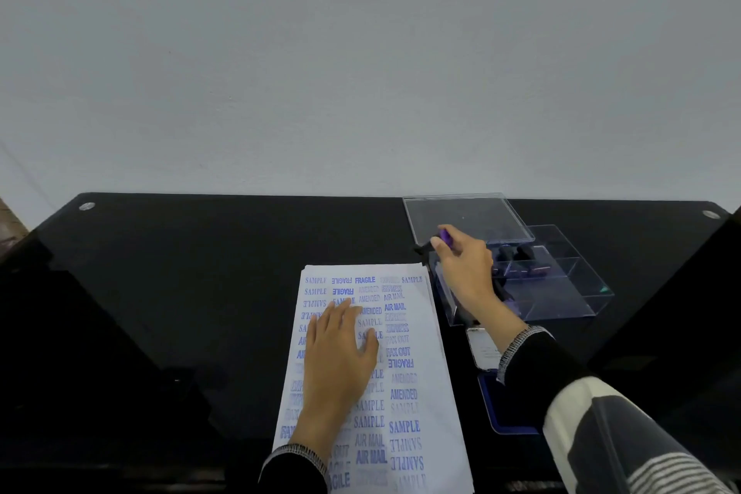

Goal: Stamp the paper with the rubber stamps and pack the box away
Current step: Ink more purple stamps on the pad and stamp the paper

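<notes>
1. While the left hand [341,349] lies flat, fingers straight and slightly spread, it presses on the paper [405,405] at the front edge of the black desk [200,253], near the middle.
2. Paper: white sheet covered in blue stamped words (SAMPLE, FRAGILE, AIR MAIL, AMENDED, FAX OUT), some inverted.
3. Right hand [467,269]: fingers curled round a purple-handled rubber stamp [444,237], held over the left end of the clear plastic box [561,289].
4. Box: just right of the paper's far corner, toward the back edge of the desk; dark stamps [517,257] sit in its compartments.
5. Clear lid [465,215]: leans on the box's far side.
6. Blue ink pad [497,405]: open, right of the paper, partly hidden under the right sleeve [537,365].
</notes>
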The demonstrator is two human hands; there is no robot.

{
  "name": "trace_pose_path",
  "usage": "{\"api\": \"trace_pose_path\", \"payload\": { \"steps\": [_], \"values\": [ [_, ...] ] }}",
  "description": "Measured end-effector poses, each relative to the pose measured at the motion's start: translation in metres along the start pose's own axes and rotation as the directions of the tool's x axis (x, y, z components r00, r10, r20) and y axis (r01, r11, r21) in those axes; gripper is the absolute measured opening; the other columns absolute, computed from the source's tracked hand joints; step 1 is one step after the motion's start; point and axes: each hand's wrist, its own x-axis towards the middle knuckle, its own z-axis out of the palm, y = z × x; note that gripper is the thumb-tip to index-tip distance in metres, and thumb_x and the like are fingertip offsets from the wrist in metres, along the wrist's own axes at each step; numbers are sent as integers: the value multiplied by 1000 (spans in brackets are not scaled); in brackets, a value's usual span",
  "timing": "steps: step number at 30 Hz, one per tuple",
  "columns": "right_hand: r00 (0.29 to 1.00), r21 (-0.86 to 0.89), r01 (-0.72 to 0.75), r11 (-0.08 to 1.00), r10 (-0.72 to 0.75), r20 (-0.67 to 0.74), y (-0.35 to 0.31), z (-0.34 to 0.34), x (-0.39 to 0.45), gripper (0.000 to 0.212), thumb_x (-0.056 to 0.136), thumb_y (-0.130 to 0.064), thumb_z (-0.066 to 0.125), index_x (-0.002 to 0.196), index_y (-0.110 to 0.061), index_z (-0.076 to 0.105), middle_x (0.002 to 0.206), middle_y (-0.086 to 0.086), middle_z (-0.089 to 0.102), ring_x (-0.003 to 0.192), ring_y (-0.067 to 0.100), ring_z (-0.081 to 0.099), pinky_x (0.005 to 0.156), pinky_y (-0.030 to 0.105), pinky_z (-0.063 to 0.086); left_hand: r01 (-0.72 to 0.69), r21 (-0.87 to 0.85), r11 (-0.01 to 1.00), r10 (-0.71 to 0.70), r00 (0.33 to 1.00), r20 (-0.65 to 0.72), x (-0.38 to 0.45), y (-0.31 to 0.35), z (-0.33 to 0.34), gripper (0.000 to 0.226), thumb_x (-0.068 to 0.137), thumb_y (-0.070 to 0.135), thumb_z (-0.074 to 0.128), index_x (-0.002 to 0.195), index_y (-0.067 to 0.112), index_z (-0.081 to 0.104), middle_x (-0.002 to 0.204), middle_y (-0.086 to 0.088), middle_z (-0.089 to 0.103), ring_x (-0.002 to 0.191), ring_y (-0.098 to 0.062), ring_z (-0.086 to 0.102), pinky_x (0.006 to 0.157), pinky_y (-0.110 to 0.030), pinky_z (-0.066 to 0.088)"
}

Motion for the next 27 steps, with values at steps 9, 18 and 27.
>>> {"api": "trace_pose_path", "payload": {
  "steps": [9,18,27],
  "values": [
    [985,310,-156,938,171,-22,4,-19,3,27,92,-17,60,118,-9,64,96,-4,64,91,7,59,68,5,41,5,23,1000,-6,1000,22,1,1,-1,51,97,45,42,144,26,37,155,9,28,146,-10,15,120,-29,3],
    [1000,145,-23,989,20,22,3,-12,-5,27,91,-23,61,112,-5,65,91,2,67,90,20,65,78,22,49,15,35,999,-16,999,30,1,2,-2,52,98,45,41,146,26,34,156,9,26,146,-11,14,118,-28,0],
    [977,-133,165,977,-144,158,15,-9,-7,17,92,-32,58,82,-19,55,65,-5,54,54,6,45,54,17,37,22,47,999,-24,999,35,1,3,-2,52,98,47,40,146,28,32,156,10,24,147,-9,12,118,-27,0]
  ]
}}
